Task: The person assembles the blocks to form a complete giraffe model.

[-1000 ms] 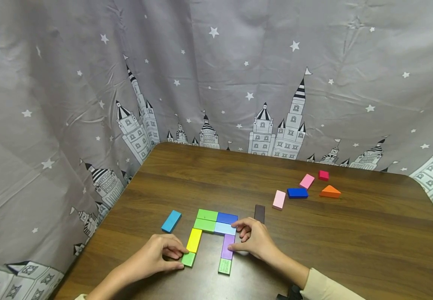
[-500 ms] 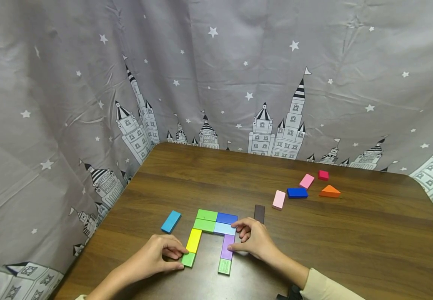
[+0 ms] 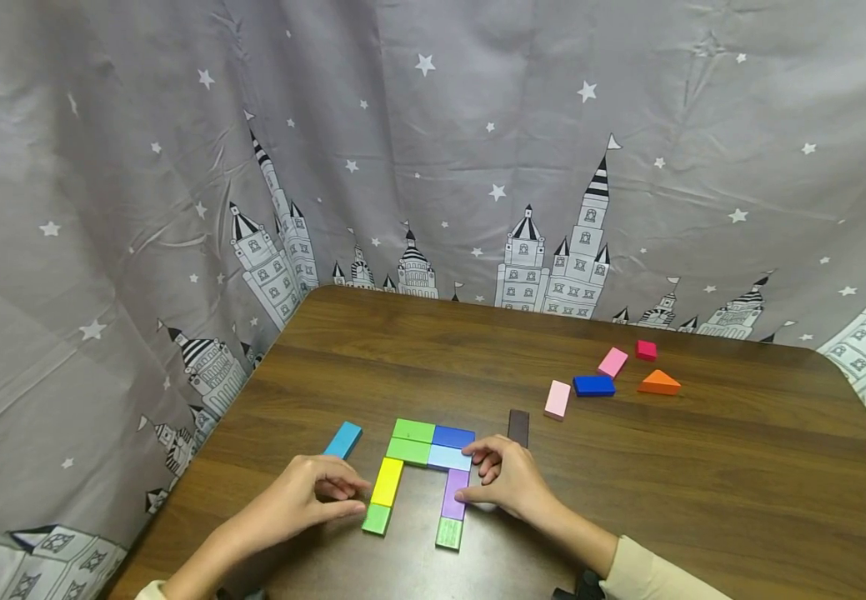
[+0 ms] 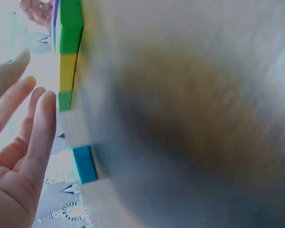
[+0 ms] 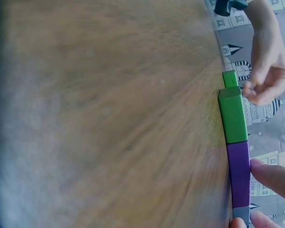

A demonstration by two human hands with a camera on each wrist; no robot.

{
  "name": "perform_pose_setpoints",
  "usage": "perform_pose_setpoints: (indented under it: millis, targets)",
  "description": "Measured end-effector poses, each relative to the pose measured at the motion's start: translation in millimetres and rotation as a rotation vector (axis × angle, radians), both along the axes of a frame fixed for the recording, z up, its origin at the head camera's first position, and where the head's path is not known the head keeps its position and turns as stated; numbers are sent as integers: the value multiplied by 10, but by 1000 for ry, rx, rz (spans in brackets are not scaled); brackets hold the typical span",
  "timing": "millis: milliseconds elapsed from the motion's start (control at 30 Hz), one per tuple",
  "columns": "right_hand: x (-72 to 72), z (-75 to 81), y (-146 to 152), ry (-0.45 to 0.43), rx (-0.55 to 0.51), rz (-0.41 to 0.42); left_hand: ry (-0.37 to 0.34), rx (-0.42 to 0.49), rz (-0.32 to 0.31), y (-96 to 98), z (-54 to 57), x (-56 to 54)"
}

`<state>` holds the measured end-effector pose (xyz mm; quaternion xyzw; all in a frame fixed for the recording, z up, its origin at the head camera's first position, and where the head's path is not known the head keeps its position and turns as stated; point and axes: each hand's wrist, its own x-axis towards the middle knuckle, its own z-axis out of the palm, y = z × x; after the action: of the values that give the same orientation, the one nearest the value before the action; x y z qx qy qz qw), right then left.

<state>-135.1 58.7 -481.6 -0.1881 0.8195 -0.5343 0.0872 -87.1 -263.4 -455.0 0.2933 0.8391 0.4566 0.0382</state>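
Flat coloured blocks lie in an arch shape on the table. Two light green blocks (image 3: pixel 410 452), a dark blue block (image 3: pixel 453 437) and a light blue block (image 3: pixel 449 457) make its top. A yellow block (image 3: pixel 387 482) and a small green block (image 3: pixel 376 519) form the left leg; a purple block (image 3: pixel 455 493) and another small green block (image 3: pixel 449 533) form the right. My left hand (image 3: pixel 301 500) hovers just left of the left leg, fingers relaxed, holding nothing. My right hand (image 3: pixel 511 479) touches the purple block with its thumb and the light blue block's right end with a fingertip.
Partly behind the left hand lies a blue block (image 3: pixel 343 439). A dark brown block (image 3: pixel 518 427) lies beyond the right hand. Farther right are pink blocks (image 3: pixel 558 400), a blue block (image 3: pixel 594 386), a red block (image 3: pixel 646 350) and an orange triangle (image 3: pixel 659 382). A grey curtain (image 3: pixel 433 150) hangs behind.
My left hand has let go of the left leg's small green block and shifted slightly up and left. The right hand and the arch of blocks stay where they were.
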Motion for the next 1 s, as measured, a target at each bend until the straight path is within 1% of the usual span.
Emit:
perform_pose_setpoints:
  millis: [100, 167, 300, 367, 400, 500, 633, 833, 1000]
  targets:
    - [-2, 1, 0, 3, 0, -1, 14, -3, 89, -43, 38, -67]
    - [-2, 3, 1, 6, 3, -2, 24, -8, 173, -73, 49, -118]
    - [-3, 6, 3, 5, 7, -3, 41, -34, 354, -119, 35, -223]
    - [-3, 7, 2, 4, 6, 0, 36, -60, 418, -137, 20, -266]
    - [-2, 6, 2, 4, 5, 1, 29, -74, 436, -146, 10, -286]
    - [-1, 4, 0, 5, 3, 6, -3, -114, 471, -169, -12, -329]
    - [-1, -2, -2, 5, -1, 10, -49, -143, 491, -189, -38, -374]
    - [-1, -2, -2, -1, -11, 9, -118, -140, 477, -198, -79, -410]
    - [0, 5, 1, -5, -14, 7, -118, -132, 462, -198, -97, -424]
